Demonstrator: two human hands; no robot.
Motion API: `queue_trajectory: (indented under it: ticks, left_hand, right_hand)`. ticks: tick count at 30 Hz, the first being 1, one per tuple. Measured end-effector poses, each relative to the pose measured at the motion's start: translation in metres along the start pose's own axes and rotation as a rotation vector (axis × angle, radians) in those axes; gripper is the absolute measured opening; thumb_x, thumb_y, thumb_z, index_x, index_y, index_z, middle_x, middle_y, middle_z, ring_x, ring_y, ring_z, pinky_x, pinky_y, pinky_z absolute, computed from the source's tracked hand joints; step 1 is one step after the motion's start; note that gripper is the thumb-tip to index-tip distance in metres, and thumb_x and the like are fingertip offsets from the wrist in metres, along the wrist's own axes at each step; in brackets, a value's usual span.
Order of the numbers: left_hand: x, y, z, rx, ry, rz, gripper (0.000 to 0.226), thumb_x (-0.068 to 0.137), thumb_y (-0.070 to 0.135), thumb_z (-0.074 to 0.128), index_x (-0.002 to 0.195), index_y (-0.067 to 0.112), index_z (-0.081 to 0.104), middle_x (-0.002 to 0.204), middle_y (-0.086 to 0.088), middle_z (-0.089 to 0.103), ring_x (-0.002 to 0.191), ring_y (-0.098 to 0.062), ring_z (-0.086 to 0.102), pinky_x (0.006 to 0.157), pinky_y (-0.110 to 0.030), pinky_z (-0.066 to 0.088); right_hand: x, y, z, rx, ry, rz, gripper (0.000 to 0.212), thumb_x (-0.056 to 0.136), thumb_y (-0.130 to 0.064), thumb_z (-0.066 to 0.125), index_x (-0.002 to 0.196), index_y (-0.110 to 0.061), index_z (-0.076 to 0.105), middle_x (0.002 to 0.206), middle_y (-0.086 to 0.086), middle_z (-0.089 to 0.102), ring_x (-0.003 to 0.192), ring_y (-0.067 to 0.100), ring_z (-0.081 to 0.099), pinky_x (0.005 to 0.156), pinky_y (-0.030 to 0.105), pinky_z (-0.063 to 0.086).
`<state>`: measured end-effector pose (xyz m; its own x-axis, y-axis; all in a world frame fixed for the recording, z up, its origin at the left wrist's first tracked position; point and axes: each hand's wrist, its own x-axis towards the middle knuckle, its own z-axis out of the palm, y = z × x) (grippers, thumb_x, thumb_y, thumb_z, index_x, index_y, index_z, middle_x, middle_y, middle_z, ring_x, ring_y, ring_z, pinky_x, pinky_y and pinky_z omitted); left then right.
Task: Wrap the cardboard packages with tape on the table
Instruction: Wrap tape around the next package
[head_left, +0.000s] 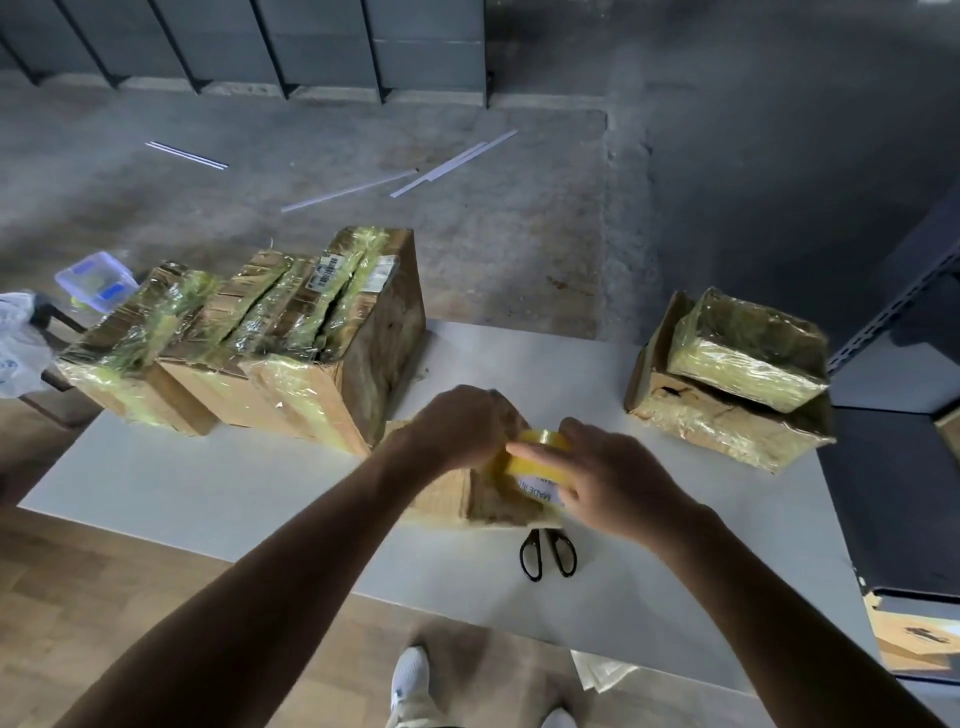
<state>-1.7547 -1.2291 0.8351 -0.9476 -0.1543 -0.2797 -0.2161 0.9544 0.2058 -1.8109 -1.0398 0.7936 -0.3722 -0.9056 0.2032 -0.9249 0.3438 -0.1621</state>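
A small cardboard package (457, 496) with a white printed label lies on the white table (218, 483) near its front edge. My left hand (457, 423) presses down on the package's top, fingers curled over it. My right hand (608, 475) grips a yellowish roll of tape (540, 449) held against the package's right side, with a strip of tape running onto the cardboard. Much of the package is hidden under both hands.
Black scissors (548, 553) lie just in front of the package. Three taped boxes (270, 332) stand in a row at the back left. Two stacked taped boxes (732, 374) sit at the right. A clear plastic container (96, 280) and a plastic bag (18, 343) are far left.
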Motion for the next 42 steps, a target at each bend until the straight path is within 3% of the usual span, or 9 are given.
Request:
queue_trajectory:
  ticks: [6, 9, 14, 18, 21, 26, 33, 37, 42]
  left_hand:
    - [-0.015, -0.048, 0.006, -0.306, 0.074, -0.187, 0.032, 0.103, 0.025, 0.035, 0.111, 0.002, 0.055, 0.094, -0.011, 0.060, 0.085, -0.024, 0.061, 0.057, -0.027, 0.042]
    - [-0.016, -0.063, 0.027, -0.494, 0.219, -0.274, 0.044, 0.102, 0.040, 0.034, 0.114, 0.003, 0.053, 0.097, -0.017, 0.063, 0.091, -0.033, 0.063, 0.075, -0.044, 0.052]
    - [-0.028, -0.066, 0.057, -0.670, 0.269, -0.413, 0.035, 0.100, 0.038, 0.042, 0.108, 0.004, 0.046, 0.103, -0.018, 0.057, 0.095, -0.035, 0.056, 0.071, -0.035, 0.039]
    - [-0.027, -0.071, 0.064, -0.699, 0.351, -0.442, 0.033, 0.099, 0.034, 0.046, 0.105, 0.002, 0.047, 0.103, -0.023, 0.060, 0.095, -0.040, 0.056, 0.071, -0.040, 0.040]
    - [-0.029, -0.077, 0.064, -0.698, 0.387, -0.444, 0.024, 0.097, 0.024, 0.049, 0.103, 0.001, 0.049, 0.100, -0.024, 0.062, 0.093, -0.041, 0.057, 0.072, -0.042, 0.041]
    - [-0.031, -0.088, 0.061, -0.652, 0.368, -0.420, 0.023, 0.095, 0.020, 0.053, 0.103, -0.001, 0.050, 0.099, -0.027, 0.063, 0.091, -0.044, 0.057, 0.065, -0.037, 0.034]
    - [-0.030, -0.118, 0.047, -0.664, 0.240, -0.338, 0.015, 0.095, 0.016, 0.054, 0.102, 0.003, 0.053, 0.091, -0.016, 0.064, 0.081, -0.032, 0.062, 0.064, -0.037, 0.051]
    - [-0.033, -0.130, 0.044, -0.619, 0.192, -0.330, 0.015, 0.098, 0.020, 0.053, 0.090, 0.008, 0.047, 0.079, -0.008, 0.057, 0.065, -0.019, 0.052, 0.050, -0.022, 0.038]
    - [-0.033, -0.141, 0.048, -0.645, 0.187, -0.350, 0.019, 0.097, 0.019, 0.054, 0.099, 0.000, 0.054, 0.087, -0.013, 0.060, 0.078, -0.028, 0.056, 0.063, -0.033, 0.043]
  right_hand:
    - [0.046, -0.012, -0.032, -0.158, -0.121, -0.127, 0.085, 0.077, -0.021, 0.074, 0.145, -0.040, 0.027, 0.096, 0.006, 0.052, 0.073, 0.017, 0.054, 0.057, 0.029, 0.048]
    - [0.054, -0.023, -0.014, -0.152, -0.107, -0.106, 0.074, 0.071, -0.024, 0.078, 0.130, -0.031, 0.033, 0.099, 0.007, 0.056, 0.076, 0.020, 0.060, 0.061, 0.033, 0.051]
    - [0.077, -0.025, 0.000, -0.121, -0.022, -0.101, 0.069, 0.062, -0.027, 0.084, 0.119, -0.032, 0.045, 0.096, 0.004, 0.057, 0.075, 0.022, 0.061, 0.060, 0.035, 0.048]
    - [0.079, -0.020, 0.006, 0.085, -0.068, -0.073, 0.083, 0.074, -0.016, 0.076, 0.139, -0.045, 0.033, 0.108, 0.000, 0.048, 0.090, 0.018, 0.054, 0.067, 0.024, 0.040]
    - [0.077, -0.025, 0.012, 0.426, -0.073, 0.071, 0.086, 0.079, -0.009, 0.072, 0.135, -0.055, 0.026, 0.116, -0.010, 0.041, 0.094, 0.015, 0.055, 0.065, 0.015, 0.041]
    - [0.094, -0.034, -0.004, 0.124, -0.191, 0.010, 0.059, 0.084, -0.029, 0.069, 0.134, -0.044, 0.042, 0.112, 0.001, 0.050, 0.081, 0.025, 0.062, 0.062, 0.031, 0.049]
    - [0.096, -0.031, -0.034, -0.236, -0.429, 0.031, 0.040, 0.089, -0.052, 0.056, 0.128, -0.044, 0.051, 0.089, -0.005, 0.034, 0.067, 0.019, 0.049, 0.061, 0.026, 0.035]
    - [0.088, -0.042, -0.022, -0.192, -0.362, -0.016, 0.046, 0.090, -0.039, 0.059, 0.134, -0.039, 0.045, 0.092, -0.005, 0.036, 0.074, 0.018, 0.051, 0.056, 0.026, 0.031]
    - [0.079, -0.030, -0.010, 0.239, -0.242, 0.012, 0.061, 0.079, -0.034, 0.074, 0.131, -0.044, 0.044, 0.101, -0.019, 0.048, 0.080, 0.003, 0.051, 0.063, 0.013, 0.038]
